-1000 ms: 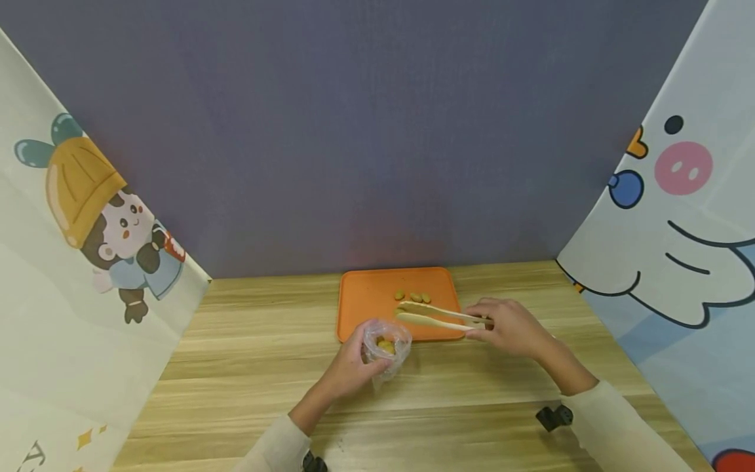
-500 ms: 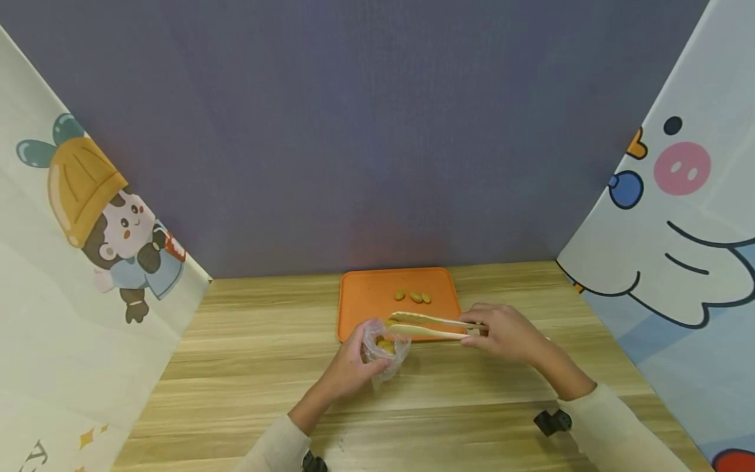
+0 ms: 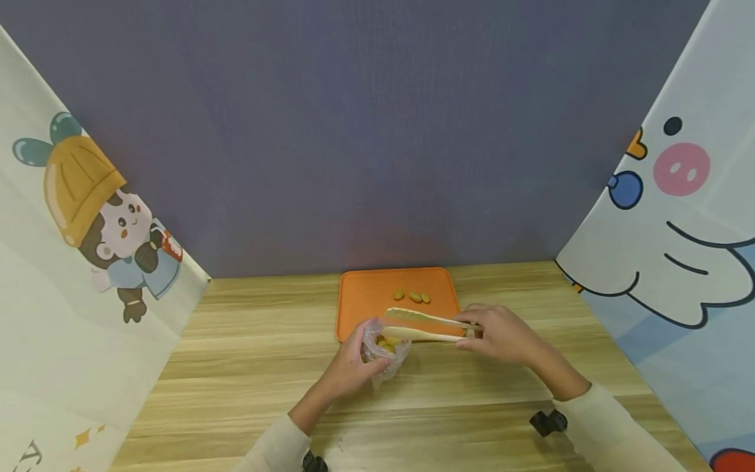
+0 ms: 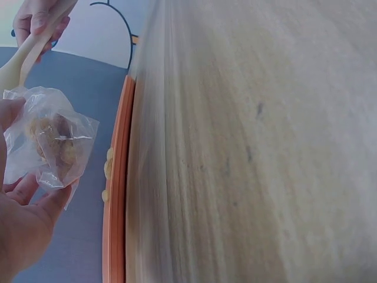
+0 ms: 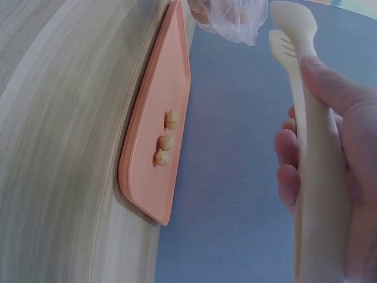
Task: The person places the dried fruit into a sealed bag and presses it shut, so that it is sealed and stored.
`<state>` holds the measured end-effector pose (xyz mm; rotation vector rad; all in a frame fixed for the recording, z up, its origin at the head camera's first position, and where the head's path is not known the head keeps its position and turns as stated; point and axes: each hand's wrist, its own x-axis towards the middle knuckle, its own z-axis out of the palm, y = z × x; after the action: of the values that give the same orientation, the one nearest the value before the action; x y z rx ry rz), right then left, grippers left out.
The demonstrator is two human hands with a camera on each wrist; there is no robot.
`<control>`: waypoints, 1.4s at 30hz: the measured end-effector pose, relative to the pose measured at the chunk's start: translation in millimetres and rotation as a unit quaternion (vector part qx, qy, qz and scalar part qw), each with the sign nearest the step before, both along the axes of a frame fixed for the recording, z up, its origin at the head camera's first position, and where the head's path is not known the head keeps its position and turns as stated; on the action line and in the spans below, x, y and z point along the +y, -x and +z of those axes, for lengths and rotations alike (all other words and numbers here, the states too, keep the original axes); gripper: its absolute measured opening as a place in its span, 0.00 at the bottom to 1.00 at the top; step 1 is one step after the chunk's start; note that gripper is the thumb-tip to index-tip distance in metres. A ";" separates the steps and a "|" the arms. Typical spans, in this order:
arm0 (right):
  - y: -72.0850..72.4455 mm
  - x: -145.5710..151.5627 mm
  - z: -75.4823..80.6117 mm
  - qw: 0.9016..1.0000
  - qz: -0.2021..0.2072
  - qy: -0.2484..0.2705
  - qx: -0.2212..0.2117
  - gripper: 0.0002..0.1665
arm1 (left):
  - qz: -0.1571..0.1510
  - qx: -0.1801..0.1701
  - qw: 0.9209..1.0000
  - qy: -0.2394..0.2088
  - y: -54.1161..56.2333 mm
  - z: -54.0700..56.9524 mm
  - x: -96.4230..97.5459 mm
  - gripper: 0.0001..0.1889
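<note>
My left hand [image 3: 348, 368] holds a clear plastic bag [image 3: 396, 367] with its mouth spread open, thumb on the near side. Inside the bag lie several small yellow-brown food pieces [image 4: 50, 138], seen through the plastic in the left wrist view. My right hand [image 3: 501, 335] grips a pair of cream-coloured tongs [image 3: 427, 335], thumb on one arm and fingers on the other. The tips of the tongs stand apart, with nothing between them, right at the bag's mouth. Three similar round pieces [image 5: 166, 142] sit on the orange tray [image 3: 366, 295] behind the bag.
The tray rests on a wood-grain table [image 3: 265, 341], near its back edge. A grey-blue panel [image 3: 377, 131] rises behind the table. Cartoon-printed panels [image 3: 678, 216] stand on both sides.
My right hand has brought the tongs left and down to the bag's mouth. A yellowish piece between their tips has gone from there, and the tips have spread. The left hand stays put.
</note>
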<state>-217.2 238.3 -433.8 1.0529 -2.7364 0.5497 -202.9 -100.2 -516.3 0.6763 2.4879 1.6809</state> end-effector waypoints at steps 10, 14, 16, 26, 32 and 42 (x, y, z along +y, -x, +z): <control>2.9 1.1 2.5 0.999 -0.036 0.010 0.007 0.28 | 0.007 0.003 1.000 -0.006 -1.0 2.4 -0.4 0.43; 7.3 4.8 1.5 0.999 -0.050 0.021 0.003 0.29 | 0.005 -0.001 1.000 -0.007 -1.7 2.6 -0.4 0.43; 9.7 7.0 0.9 0.998 -0.058 0.026 -0.002 0.30 | 0.005 -0.002 1.000 -0.007 -2.0 2.6 -0.5 0.43; 18.7 13.4 -3.9 0.994 -0.098 0.037 -0.035 0.30 | 0.007 -0.011 1.000 -0.009 -2.9 2.5 -1.4 0.44; 23.8 15.3 -6.1 0.993 -0.110 0.040 -0.033 0.29 | 0.010 -0.010 1.000 -0.006 -3.7 3.0 -1.8 0.44; 34.5 23.1 -17.8 0.990 -0.139 0.015 -0.012 0.27 | 0.015 -0.011 1.000 0.007 -5.4 5.2 -2.1 0.44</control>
<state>-251.7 261.3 -451.6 0.6434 -2.8184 0.5599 -197.5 -102.3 -511.1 0.6184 2.5035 1.6709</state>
